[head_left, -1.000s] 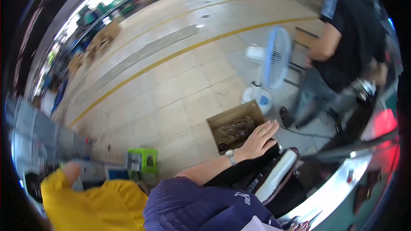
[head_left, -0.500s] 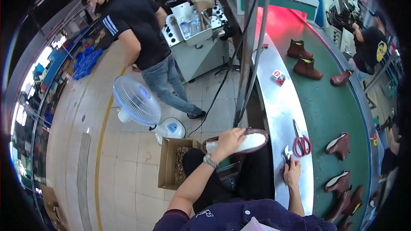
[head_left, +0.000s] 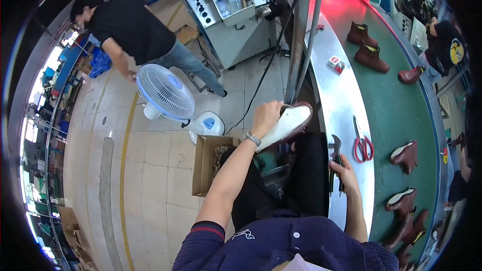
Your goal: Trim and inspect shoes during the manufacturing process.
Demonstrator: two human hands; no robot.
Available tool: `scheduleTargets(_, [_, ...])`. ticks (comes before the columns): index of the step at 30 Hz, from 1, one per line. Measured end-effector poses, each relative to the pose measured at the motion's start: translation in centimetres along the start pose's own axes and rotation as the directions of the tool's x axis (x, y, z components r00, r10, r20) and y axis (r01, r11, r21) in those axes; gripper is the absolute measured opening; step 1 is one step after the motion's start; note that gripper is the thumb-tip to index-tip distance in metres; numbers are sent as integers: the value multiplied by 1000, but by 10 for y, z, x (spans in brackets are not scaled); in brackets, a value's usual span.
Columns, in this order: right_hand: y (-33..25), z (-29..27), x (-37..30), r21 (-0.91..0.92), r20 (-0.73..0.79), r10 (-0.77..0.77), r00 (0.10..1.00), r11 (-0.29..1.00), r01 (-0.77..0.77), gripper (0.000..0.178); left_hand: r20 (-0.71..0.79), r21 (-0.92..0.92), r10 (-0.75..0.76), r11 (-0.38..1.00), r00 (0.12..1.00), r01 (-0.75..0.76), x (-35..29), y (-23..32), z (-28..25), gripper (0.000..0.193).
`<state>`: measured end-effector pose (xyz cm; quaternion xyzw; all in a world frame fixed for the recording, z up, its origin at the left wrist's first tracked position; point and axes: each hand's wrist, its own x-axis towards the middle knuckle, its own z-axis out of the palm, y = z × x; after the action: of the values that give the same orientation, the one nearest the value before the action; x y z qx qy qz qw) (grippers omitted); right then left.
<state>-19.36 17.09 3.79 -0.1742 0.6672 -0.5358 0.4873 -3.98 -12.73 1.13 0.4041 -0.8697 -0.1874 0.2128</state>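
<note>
My left hand (head_left: 267,118) is closed around the edge of a dark red-brown boot (head_left: 302,129) above my lap. The boot is turned over, with its white underside facing up and the rest largely hidden beneath. Low over the metal ledge's near edge, my right hand (head_left: 346,172) grips a pair of dark-handled pliers (head_left: 335,143), jaws pointing away from me. Beyond that hand, scissors (head_left: 362,145) with red handles lie on the ledge.
Several red-brown boots (head_left: 371,59) stand or lie on the green belt (head_left: 381,115) at right. A small red-and-white box (head_left: 336,64) sits on the metal ledge (head_left: 329,90). Left are a cardboard box (head_left: 202,168), a fan (head_left: 165,93) and a person (head_left: 135,30); a pole (head_left: 300,45) rises ahead.
My left hand has tilted the boot and moved it farther from me. My right hand has lifted the pliers off the ledge. The person at left has stepped leftward.
</note>
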Motion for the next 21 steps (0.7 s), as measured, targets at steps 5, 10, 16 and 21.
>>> scheduleTargets(5, [-30,14,16,-35,211,-26,977,999,34,40,159,-340,58,940,986,0,-9,10,-1,46])
scheduleTargets(10, [-63,34,23,-246,356,-31,934,961,126,61,61,-90,6,996,998,-1,-10,29,13,42])
scheduleTargets(16, [-75,46,54,-492,444,-46,895,822,287,65,292,-193,-48,975,955,108,-10,14,-9,49])
scheduleTargets(21, [-92,43,95,-610,536,65,842,720,332,62,249,47,90,993,964,-105,-72,62,-15,105])
